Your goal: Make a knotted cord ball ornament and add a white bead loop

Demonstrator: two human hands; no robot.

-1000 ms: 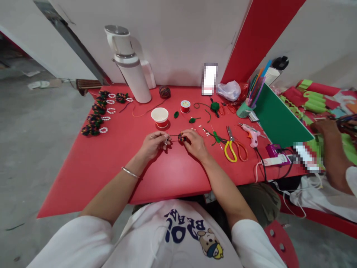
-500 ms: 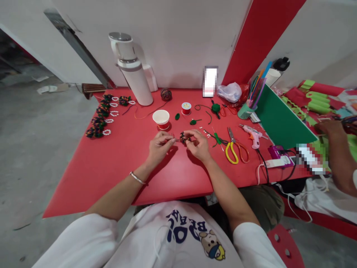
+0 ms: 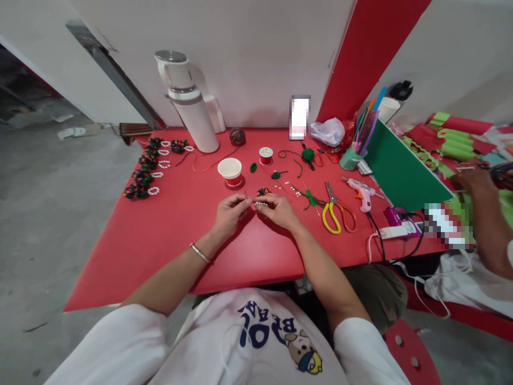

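My left hand [image 3: 231,209] and my right hand [image 3: 276,209] meet fingertip to fingertip over the red table [image 3: 168,230]. Both are pinched on a short string of small white beads [image 3: 259,203] stretched between them. A small dark multicoloured yarn flower [image 3: 263,191] lies on the table just beyond my right fingers, apart from them. A silver bangle circles my left wrist. A few loose white beads [image 3: 280,187] lie scattered to the right of the flower.
A red-and-white paper cup [image 3: 230,171], a red thread spool [image 3: 265,155], a white thermos jug [image 3: 188,104], yellow scissors [image 3: 332,211], a pink glue gun [image 3: 360,191] and several finished flower-and-bead pieces [image 3: 144,171] lie around. Another person's arm [image 3: 484,214] works at the right.
My right hand has let the yarn flower down onto the table. Both hands have closed in together and now pinch the bead string between them.
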